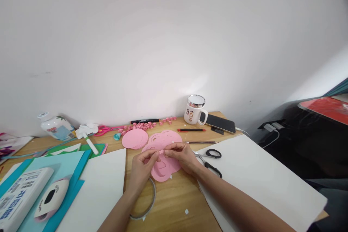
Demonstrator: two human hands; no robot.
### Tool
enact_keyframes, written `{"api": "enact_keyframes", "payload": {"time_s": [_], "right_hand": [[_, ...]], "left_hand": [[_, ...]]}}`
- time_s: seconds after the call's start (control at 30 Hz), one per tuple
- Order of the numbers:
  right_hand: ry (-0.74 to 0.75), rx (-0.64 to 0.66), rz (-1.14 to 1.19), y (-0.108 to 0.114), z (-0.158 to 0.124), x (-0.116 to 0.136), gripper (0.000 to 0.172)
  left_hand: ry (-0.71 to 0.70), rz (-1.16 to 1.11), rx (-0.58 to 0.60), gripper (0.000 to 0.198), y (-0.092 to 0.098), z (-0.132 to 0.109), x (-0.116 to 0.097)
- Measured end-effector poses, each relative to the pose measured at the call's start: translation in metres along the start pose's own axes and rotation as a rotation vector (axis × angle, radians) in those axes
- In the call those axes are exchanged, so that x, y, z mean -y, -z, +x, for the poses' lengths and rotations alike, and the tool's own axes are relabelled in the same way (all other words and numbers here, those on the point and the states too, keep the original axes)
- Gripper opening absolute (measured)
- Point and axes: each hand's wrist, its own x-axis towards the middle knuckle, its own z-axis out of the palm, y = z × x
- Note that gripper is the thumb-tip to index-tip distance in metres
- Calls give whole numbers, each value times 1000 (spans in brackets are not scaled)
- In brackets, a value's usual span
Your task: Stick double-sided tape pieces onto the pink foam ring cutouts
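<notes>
My left hand [141, 166] and my right hand [183, 156] meet over a loose pile of pink paper discs [161, 174] with curved cuts. Thumb and fingertips of both hands pinch together on a small bit of pink paper, whose shape blends into the pile beneath. A stack of plain pink paper circles [133, 139] lies just behind my left hand. Close to my right wrist are black-handled scissors [213, 153], blades partly hidden by the hand. A narrow roll of tape [154, 193] lies under my left wrist.
Small rolled pink paper pieces [141, 126] line the wall near a black marker [145, 121]. A white mug [191, 113] and phone [220, 123] stand back right. White sheets [261, 174] flank the hands; coloured paper [67, 165] and a white box [25, 195] lie left.
</notes>
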Motion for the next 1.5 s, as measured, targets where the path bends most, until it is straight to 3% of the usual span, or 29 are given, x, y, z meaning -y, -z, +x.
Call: {"api": "enact_keyframes", "payload": {"time_s": [1.1,1.5], "right_hand": [[11,34,-12,1,1,-1,24],[49,-26,-23,1,2,-1,19]], "left_hand": [[-8,2,0,24,0,0,0],[4,-23,-26,27,-1,-1,-4]]}}
